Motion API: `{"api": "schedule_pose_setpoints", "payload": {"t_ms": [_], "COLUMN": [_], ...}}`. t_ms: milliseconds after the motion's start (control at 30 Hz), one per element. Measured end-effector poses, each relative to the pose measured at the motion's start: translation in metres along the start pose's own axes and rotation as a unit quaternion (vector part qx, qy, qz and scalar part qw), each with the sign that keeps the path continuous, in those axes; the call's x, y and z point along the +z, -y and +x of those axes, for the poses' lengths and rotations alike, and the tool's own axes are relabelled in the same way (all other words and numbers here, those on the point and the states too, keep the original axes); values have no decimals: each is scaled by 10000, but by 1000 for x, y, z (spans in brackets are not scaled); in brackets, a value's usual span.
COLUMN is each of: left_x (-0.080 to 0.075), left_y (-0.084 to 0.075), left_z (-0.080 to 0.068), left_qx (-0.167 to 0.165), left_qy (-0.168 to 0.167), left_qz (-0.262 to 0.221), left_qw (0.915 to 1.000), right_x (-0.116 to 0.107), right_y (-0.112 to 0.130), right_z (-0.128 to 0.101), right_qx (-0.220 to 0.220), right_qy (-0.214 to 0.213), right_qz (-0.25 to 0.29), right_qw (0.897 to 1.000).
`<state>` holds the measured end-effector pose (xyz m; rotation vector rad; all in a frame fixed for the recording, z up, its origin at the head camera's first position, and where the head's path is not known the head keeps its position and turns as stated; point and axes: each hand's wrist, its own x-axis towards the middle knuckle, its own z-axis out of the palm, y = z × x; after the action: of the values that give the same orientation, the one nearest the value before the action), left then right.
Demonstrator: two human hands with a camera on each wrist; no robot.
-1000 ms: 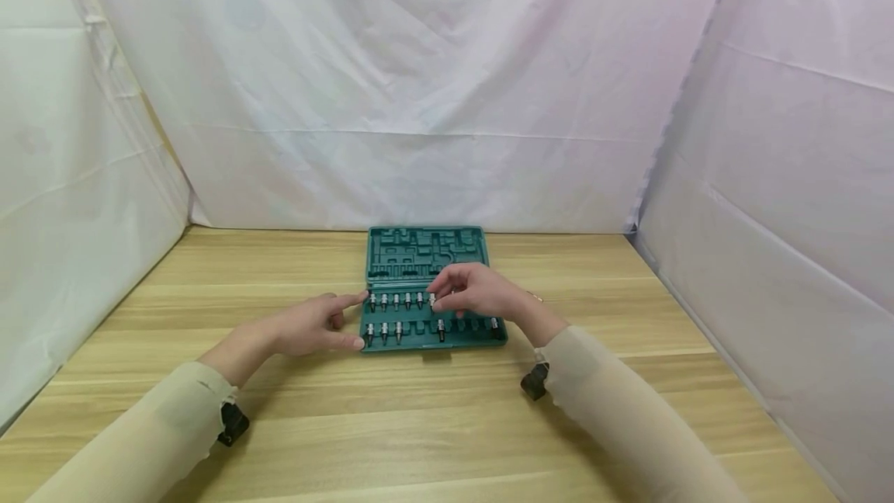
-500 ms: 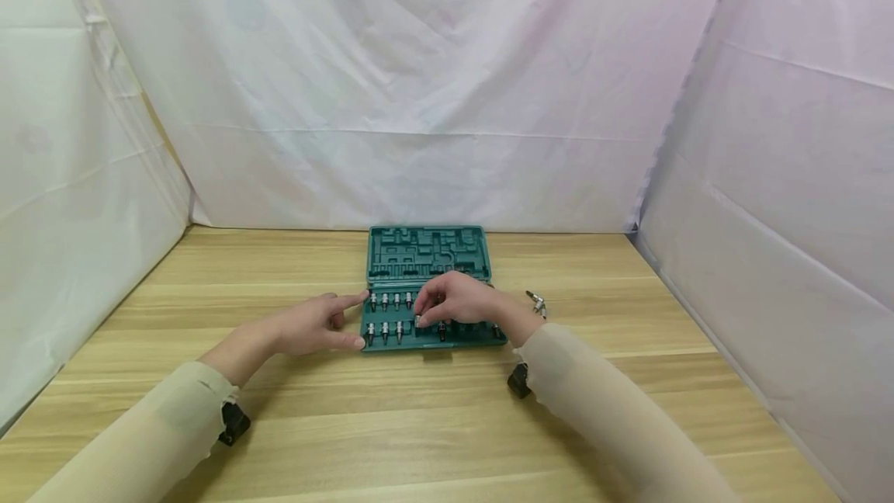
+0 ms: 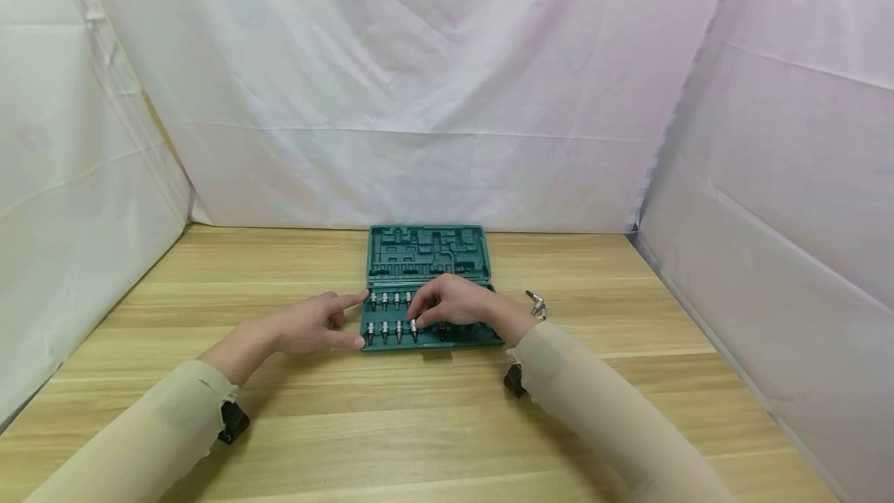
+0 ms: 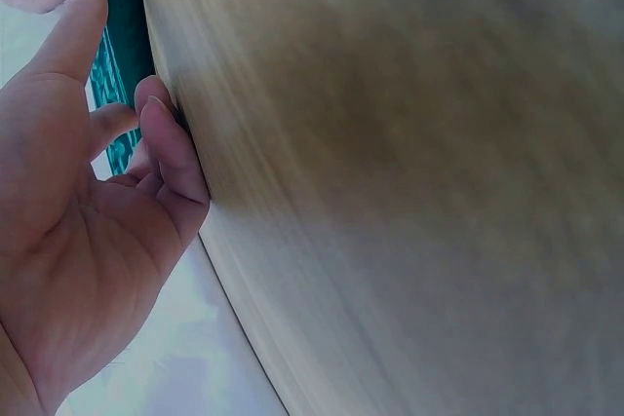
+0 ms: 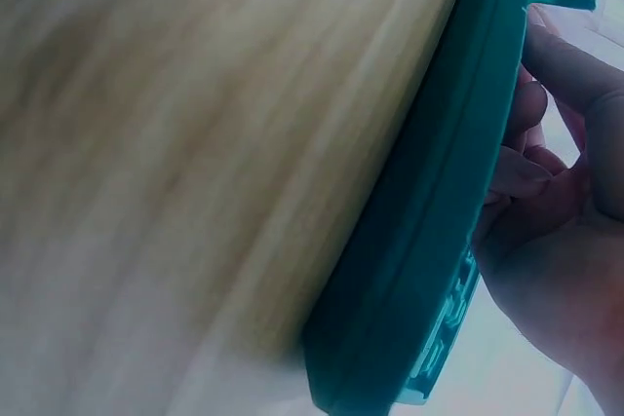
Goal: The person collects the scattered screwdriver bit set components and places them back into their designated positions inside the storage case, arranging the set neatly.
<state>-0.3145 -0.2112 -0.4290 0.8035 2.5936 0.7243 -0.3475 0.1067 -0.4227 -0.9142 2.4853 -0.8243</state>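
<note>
the open green tool case point(image 3: 427, 254) lies flat on the wooden desk point(image 3: 419, 410), its empty moulded lid half on the far side and its tray half, with two rows of small metal bits standing in sockets, on the near side. the left hand point(image 3: 307, 326) rests at the case's left edge, its grip wide and holding nothing: the forefinger lies straight and touches the far-left corner of the tray, the thumb touches the near-left corner, and the left wrist view shows the hand point(image 4: 78, 211) with fingertips against the green edge. the right hand point(image 3: 454, 303) hovers over the middle of the tray with fingers curled downward, its fingertips pinching a bit point(image 3: 413, 325) that stands in the near row, fourth from the case's left end; the right wrist view shows curled fingers point(image 5: 546, 172) above the case's rim point(image 5: 419, 241) but hides the bit. a few loose metal pieces point(image 3: 536, 303) lie on the desk just right of the case.
</note>
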Motion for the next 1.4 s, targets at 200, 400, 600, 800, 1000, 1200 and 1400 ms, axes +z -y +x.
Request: {"api": "schedule_pose_setpoints", "payload": {"t_ms": [200,400,600,800,1000,1200,1400], "left_x": [1,2,2,0,-2,-3,-3], "left_y": [0,0,-1,-1,0,0,-1], "left_z": [1,1,3,1,0,-2,-1], "left_qx": [-26,-13,17,61,115,120,151], "left_qy": [42,63,75,48,38,58,65], "left_qz": [8,16,-95,-69,-96,-130,-104], "left_qw": [10000,10000,9999,9999,9999,9998,9998], "right_x": [1,5,7,5,5,5,5], "right_y": [-2,2,8,17,26,30,31], "right_z": [-3,-1,0,5,11,17,16], "right_qx": [223,367,580,784,1071,1214,1288], "right_qy": [-41,-102,-136,-36,63,106,98], "right_qz": [179,88,10,-231,-441,-509,-472], "right_qw": [9996,9992,9982,9966,9933,9912,9905]}}
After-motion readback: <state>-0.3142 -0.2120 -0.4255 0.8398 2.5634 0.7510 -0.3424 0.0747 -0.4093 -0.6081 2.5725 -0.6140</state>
